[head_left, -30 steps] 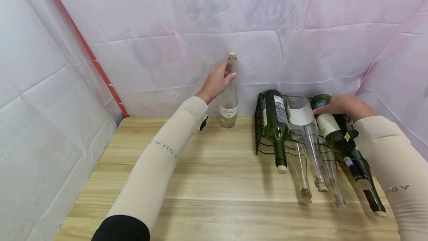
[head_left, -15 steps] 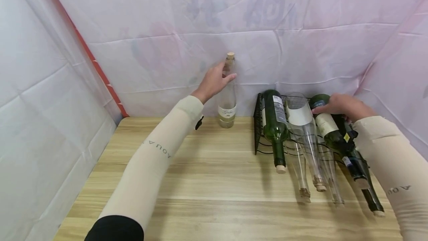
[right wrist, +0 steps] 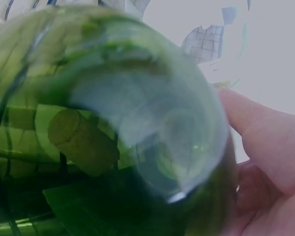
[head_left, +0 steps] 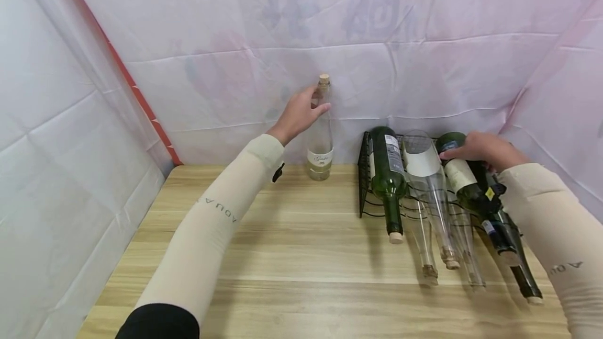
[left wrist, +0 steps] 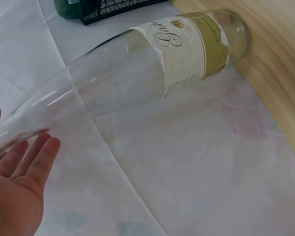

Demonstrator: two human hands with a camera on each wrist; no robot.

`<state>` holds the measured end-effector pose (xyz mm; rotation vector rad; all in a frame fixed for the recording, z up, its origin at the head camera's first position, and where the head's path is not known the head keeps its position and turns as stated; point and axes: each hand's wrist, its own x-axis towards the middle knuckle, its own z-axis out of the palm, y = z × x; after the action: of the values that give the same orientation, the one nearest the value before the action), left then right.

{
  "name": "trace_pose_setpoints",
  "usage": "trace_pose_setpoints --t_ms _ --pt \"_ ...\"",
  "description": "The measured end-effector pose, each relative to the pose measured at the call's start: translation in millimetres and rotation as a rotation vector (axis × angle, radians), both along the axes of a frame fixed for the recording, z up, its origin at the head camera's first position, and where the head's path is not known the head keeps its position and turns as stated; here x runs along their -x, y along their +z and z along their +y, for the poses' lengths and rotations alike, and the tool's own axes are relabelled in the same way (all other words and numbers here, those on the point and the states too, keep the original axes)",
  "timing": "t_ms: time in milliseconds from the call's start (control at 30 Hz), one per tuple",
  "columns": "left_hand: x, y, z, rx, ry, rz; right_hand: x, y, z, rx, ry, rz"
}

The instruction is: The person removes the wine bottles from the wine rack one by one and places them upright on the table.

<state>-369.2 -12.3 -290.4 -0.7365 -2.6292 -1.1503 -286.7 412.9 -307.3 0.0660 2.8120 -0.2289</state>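
Note:
A clear glass wine bottle (head_left: 320, 143), corked and with a cream-and-gold label, stands upright on the table by the back wall. My left hand (head_left: 300, 115) is at its neck, thumb in front and fingers behind. In the left wrist view the fingers (left wrist: 45, 157) are fairly straight beside the glass. At the right, my right hand (head_left: 490, 148) grips the base end of a green wine bottle (head_left: 461, 174) lying neck-forward in a black wire rack (head_left: 364, 177). The right wrist view shows the green glass base (right wrist: 108, 118) up close, with the thumb (right wrist: 250, 115) against its side.
Also lying on the rack are a green bottle (head_left: 388, 166) and a clear bottle (head_left: 424, 164) with a white label. Several more corked necks project below them over the wooden table (head_left: 282, 266). White sheeting (head_left: 226, 88) hangs behind and at the sides.
The clear bottle and my left hand have shifted very slightly left. My right hand stays on the green bottle in the rack.

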Motion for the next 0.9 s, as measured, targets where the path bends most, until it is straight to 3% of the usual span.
trace_pose_setpoints --t_ms 300,633,900 --pt "-3.3 5.7 -10.5 0.004 0.018 0.018 4.8 -0.4 -3.0 -0.001 -0.039 -0.025" --pt "-5.3 -1.9 -27.9 0.012 0.040 0.051 0.7 4.3 -5.1 0.025 -0.025 -0.004" --pt "-7.8 -10.2 -42.0 0.011 0.053 0.055 -9.0 14.5 -7.3 0.077 -0.005 0.068"
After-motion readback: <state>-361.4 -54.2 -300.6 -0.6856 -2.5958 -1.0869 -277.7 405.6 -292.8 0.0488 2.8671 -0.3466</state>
